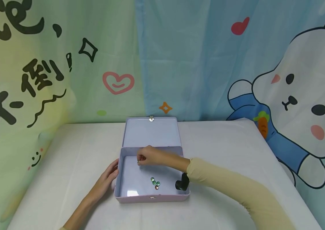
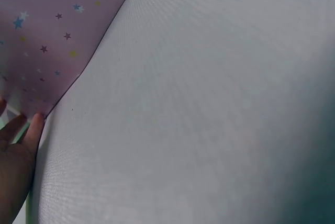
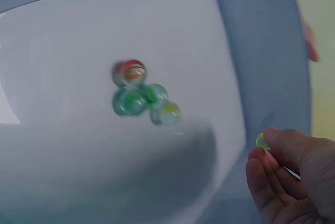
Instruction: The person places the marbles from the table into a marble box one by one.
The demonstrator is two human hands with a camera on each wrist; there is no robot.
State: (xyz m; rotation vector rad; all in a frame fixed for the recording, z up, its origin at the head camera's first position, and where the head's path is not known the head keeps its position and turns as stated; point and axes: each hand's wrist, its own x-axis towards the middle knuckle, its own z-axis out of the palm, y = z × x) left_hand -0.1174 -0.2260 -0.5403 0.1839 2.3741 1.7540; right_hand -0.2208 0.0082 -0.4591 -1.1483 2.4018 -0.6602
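Note:
A shallow pale lilac metal box [image 1: 130, 180] lies on the table with its lid [image 1: 151, 132] tipped back. My left hand [image 1: 104, 182] rests against the box's left side, fingers fairly straight; the left wrist view shows its fingertips on the star-printed outer wall [image 2: 52, 35]. Over the left part of the box's inside, my right hand [image 1: 152, 156] pinches a clear glass marble [image 3: 262, 141] with yellow-green in it between thumb and finger. Several marbles are grouped on the box floor: green ones [image 3: 131, 101] and one with red-orange swirls [image 3: 132, 72].
A white cloth [image 1: 225, 204] covers the table around the box. Behind hangs a printed curtain [image 1: 174, 57] with a cartoon rabbit. The box's raised walls [image 3: 261, 51] surround the marbles. A black device [image 1: 182, 182] is at my right wrist.

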